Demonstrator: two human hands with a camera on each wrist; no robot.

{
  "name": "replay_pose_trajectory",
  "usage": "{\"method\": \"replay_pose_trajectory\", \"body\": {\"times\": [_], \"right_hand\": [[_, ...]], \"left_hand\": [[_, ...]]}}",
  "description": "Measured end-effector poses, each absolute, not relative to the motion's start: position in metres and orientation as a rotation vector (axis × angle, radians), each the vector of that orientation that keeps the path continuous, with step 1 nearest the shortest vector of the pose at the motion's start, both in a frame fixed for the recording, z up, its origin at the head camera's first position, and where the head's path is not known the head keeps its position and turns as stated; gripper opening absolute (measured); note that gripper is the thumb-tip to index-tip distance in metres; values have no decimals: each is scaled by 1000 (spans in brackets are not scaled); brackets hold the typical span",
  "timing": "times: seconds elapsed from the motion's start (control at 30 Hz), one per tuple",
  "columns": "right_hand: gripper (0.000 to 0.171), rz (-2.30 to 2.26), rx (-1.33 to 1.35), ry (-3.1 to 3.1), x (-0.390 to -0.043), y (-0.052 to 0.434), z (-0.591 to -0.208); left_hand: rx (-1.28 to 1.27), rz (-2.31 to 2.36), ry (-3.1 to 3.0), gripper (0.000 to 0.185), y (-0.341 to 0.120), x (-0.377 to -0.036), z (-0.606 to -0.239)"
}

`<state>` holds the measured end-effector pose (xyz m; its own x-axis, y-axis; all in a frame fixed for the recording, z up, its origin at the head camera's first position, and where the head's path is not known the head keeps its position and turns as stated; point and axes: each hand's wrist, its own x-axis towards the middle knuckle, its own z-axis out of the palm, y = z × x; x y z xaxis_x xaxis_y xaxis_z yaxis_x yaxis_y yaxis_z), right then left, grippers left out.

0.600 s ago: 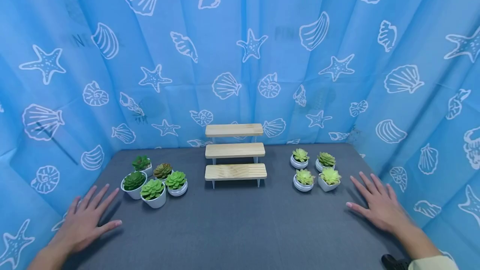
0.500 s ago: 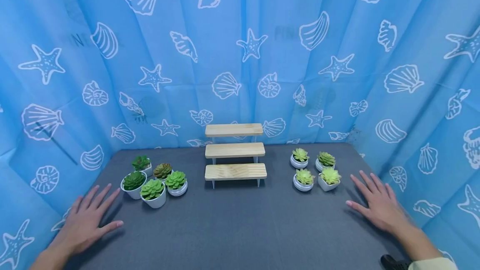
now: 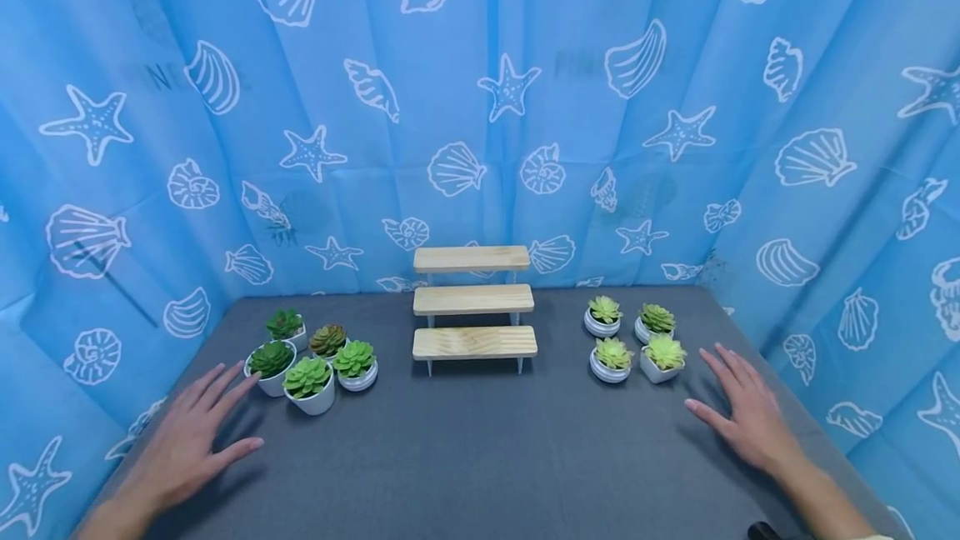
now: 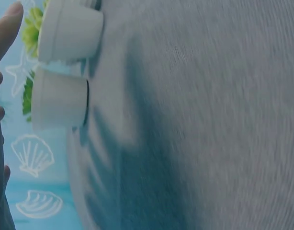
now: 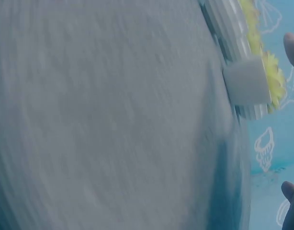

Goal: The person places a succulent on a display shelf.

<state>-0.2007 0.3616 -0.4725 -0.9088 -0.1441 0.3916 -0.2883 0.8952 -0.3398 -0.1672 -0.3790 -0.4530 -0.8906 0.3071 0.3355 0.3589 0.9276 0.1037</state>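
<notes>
Reach stage, by the look of it; nothing picked up. Person's bare left grip (image 3: pixel 187 444) is spread, thumb out, hovering over the grey cloth-covered bench (image 3: pixel 480 448); fingertips overlap the round dark-green succulent in a white pot (image 3: pixel 272 359) in the head view, contact can't be confirmed. That pot sits in the left cluster of five green and brownish succulents in white pots (image 3: pixel 309 378). Bare right grip (image 3: pixel 753 423) also spread and holding nothing, just right of the white squarish pot with a yellow-green succulent (image 3: pixel 663 354), nearest of the four pots on the right. Three-tier stand with pale wooden treads (image 3: pixel 475 342) is far centre, between the groups, no pots on it. Next move probably calls for closing thumb and fingers round one pot's wall, without knocking its tightly packed neighbours.
</notes>
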Motion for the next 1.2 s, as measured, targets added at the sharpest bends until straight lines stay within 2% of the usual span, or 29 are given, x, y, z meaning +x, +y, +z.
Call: {"method": "replay_pose_trajectory", "body": {"times": [0.27, 0.53, 0.87, 1.2], "right_hand": [[74, 789, 285, -2508, -198, 343, -470], [67, 916, 21, -2404, -196, 324, -470], [68, 1328, -343, -2286, -199, 301, -469], [71, 1463, -490, -2209, -204, 285, -474]], "left_hand": [[-540, -474, -2747, 81, -352, -165, -444], [-610, -602, -2678, 80, -324, -169, -438], [-609, -864, -2599, 68, -292, -174, -439], [-571, -1040, -2445, 63, -261, -181, -436]]}}
